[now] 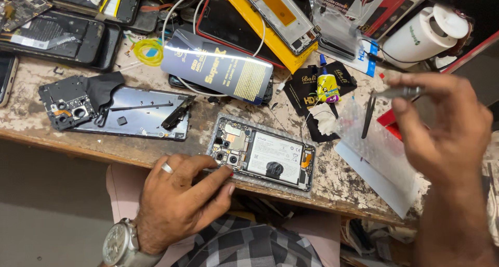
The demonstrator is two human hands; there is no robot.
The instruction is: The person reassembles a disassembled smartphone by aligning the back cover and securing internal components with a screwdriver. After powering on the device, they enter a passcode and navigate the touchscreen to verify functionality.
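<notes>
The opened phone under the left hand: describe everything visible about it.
The opened phone lies flat, back cover off, on a bubble-wrap sheet near the front edge of the worn workbench. Its dark frame holds a large pale battery with a black round patch in the middle, a circuit board with camera lenses at the left end, and an orange flex at the right. The left hand steadies its lower-left corner with its fingertips; the right hand is apart, holding a thin metal tool.
</notes>
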